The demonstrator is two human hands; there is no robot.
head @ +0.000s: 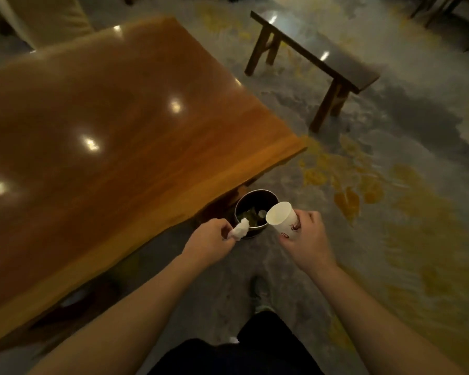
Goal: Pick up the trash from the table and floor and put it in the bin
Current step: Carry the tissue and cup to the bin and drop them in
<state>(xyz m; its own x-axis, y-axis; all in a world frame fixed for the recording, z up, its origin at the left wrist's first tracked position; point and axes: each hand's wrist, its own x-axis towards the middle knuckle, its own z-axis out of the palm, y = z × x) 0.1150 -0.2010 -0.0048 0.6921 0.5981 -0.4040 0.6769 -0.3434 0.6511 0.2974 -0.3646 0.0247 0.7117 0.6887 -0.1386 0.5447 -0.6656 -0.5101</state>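
Above bin (256,209): tissue (241,228), paper cup (283,220).

Both bare forearms reach forward and slightly inward from the bottom of the view. The left hand (210,236) is curled shut, knuckles up, fingertips pinching a crumpled white tissue (240,230). The right hand (307,234) wraps a white paper cup (283,220) — tipped with its open mouth toward the left hand, thumb along the near side.
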